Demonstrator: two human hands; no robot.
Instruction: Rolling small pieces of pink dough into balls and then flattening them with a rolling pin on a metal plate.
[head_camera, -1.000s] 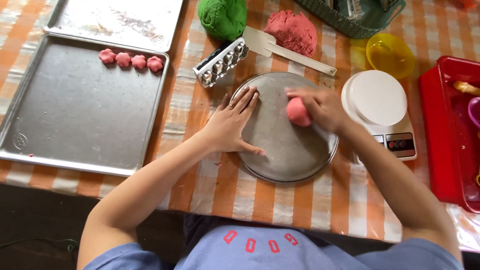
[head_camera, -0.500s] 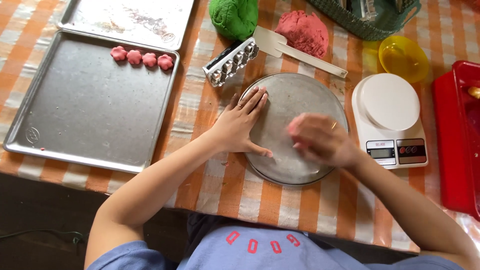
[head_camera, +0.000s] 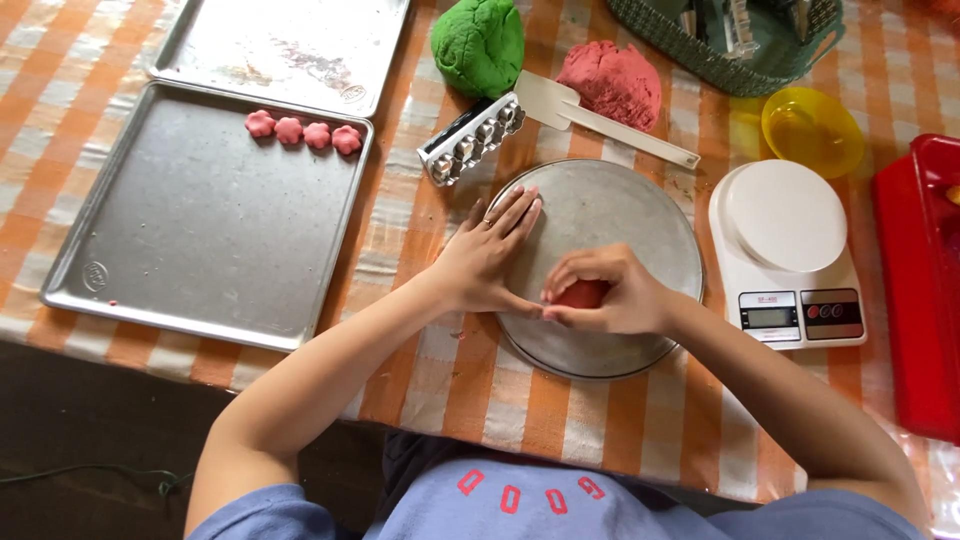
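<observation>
The right hand (head_camera: 610, 295) curled its fingers around a small pink dough ball (head_camera: 580, 294) on the round metal plate (head_camera: 620, 205); the left hand (head_camera: 490, 255) lay flat, fingers narrow, steadying the rim. Gentle, even pressure would probably shape it best.

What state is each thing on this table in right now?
Left hand: flat, palm down on the round metal plate.
Right hand: cupped over a small pink dough ball.
Baking tray: holds four pink flower shapes in a row.
Green dough: one unshaped lump.
Pink dough lump: unshaped.
Scale: nothing on its platform.
Yellow bowl: looks empty.
</observation>
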